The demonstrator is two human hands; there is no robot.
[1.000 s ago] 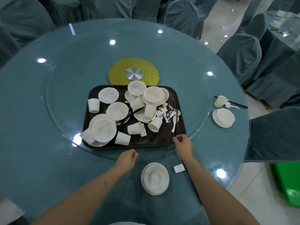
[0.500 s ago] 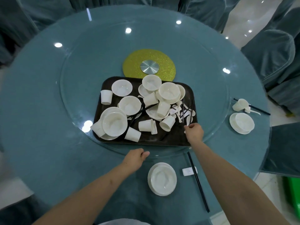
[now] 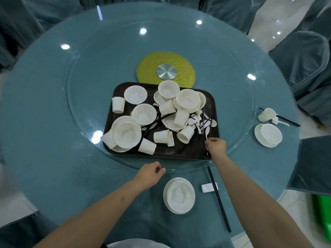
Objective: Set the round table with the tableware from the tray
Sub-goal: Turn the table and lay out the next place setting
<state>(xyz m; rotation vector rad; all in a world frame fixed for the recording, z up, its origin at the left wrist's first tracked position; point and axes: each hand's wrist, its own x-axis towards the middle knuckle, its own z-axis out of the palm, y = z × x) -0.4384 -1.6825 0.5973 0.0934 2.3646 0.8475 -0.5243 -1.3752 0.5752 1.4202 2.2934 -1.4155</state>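
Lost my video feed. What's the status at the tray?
Right hand pinching a white spoon at the tray edge. Left hand idle, loosely curled. Cups, bowls crowd tray.

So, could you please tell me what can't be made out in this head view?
- What the right hand holds: its fingers curl over something thin at the tray edge, too small to name.
- Left hand: curled fingers hide the palm.
- Plates under the bowls: stacked, count unclear.
- Near chopsticks: too thin to count.
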